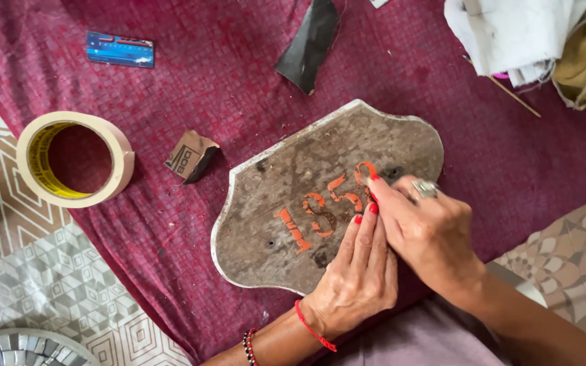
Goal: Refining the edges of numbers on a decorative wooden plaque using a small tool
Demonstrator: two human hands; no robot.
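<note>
Dark red woven cloth point(191, 74), spread over patterned tiles. Weathered grey-brown scalloped wooden plaque point(293, 203) with orange painted numerals, flat on the cloth, long axis running lower-left to upper-right, directly beneath both hands. Roll of cream masking tape point(74, 160), well left. Left hand point(357, 278), fingers extended flat, pressing the plaque's lower right. Right hand point(428, 230), ringed, fingertips on the last numerals; whether it pinches anything cannot be told. Folded sandpaper scrap point(191, 156), between tape and plaque.
</note>
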